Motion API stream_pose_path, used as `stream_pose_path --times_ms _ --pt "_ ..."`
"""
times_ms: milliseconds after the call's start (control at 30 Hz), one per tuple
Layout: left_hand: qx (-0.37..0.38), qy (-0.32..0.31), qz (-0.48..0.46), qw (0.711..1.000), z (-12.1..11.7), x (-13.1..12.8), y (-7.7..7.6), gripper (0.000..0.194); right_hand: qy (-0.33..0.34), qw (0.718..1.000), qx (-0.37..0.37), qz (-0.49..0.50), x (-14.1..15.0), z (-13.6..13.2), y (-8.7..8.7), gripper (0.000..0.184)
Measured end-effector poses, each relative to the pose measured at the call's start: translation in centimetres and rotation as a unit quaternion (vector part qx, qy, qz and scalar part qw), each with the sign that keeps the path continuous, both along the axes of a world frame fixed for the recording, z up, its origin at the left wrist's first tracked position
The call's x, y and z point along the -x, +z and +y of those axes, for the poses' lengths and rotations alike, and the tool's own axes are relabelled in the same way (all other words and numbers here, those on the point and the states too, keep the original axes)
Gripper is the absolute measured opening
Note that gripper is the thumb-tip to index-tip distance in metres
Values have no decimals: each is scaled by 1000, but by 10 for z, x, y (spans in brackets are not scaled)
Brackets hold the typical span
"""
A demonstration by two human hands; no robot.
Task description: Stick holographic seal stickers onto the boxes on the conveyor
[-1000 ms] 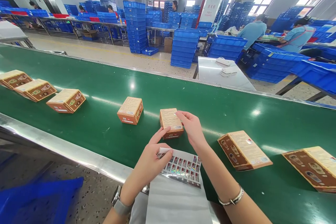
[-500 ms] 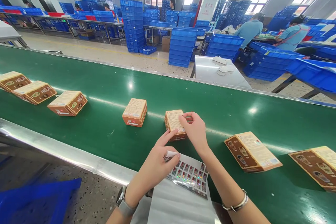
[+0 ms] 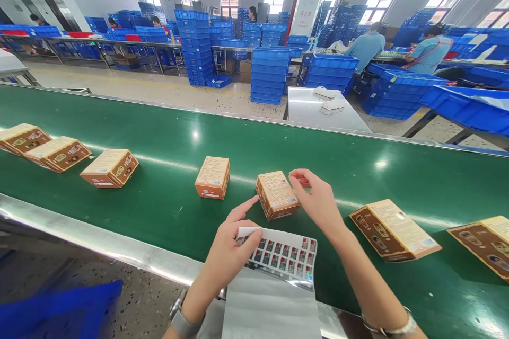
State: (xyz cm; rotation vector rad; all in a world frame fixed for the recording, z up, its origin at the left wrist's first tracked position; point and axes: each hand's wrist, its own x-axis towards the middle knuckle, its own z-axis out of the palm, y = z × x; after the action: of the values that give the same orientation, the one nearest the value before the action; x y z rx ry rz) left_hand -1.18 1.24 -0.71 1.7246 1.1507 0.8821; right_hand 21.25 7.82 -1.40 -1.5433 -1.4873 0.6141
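Observation:
A small orange-and-cream carton point(image 3: 277, 194) lies on the green conveyor belt point(image 3: 167, 206) in front of me. My right hand point(image 3: 318, 202) rests beside its right edge, fingers curled, thumb and forefinger close to the carton's far corner. My left hand point(image 3: 233, 248) pinches the lifted corner of a sheet of small holographic stickers point(image 3: 284, 257), its index finger pointing toward the carton's near left corner. The sheet lies on a grey backing paper point(image 3: 270, 307) over the belt's near rail.
Several more cartons lie along the belt: one point(image 3: 212, 177) just left, three further left point(image 3: 110, 168), two on the right point(image 3: 393, 229). Stacks of blue crates point(image 3: 270, 74), a steel table point(image 3: 324, 111) and seated workers point(image 3: 366, 47) stand beyond the belt.
The carton has turned slightly and my right hand has slipped off its top to its right side. My left hand still holds the sticker sheet's corner. The view has shifted a little.

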Motion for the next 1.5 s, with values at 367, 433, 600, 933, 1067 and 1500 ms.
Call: stream_pose_path --times_ms 367,433,600,933,1067,1500 --pt "63 108 -69 990 -6 17 6 33 216 925 -211 -232 -16 -81 23 14" --pt "62 105 -77 990 -6 16 7 33 197 915 -234 -263 -12 -80 21 16" --pt "66 97 -80 990 -6 15 9 31 212 922 -216 -242 -6 -76 16 8" --pt "248 117 -239 931 -6 16 4 37 211 871 -339 -286 -8 -79 15 21" --pt "297 118 -274 907 -4 15 6 45 208 848 -380 -304 -11 -75 12 31" --pt "300 146 -261 906 1 20 4 34 215 920 -272 -183 -3 -70 5 17"
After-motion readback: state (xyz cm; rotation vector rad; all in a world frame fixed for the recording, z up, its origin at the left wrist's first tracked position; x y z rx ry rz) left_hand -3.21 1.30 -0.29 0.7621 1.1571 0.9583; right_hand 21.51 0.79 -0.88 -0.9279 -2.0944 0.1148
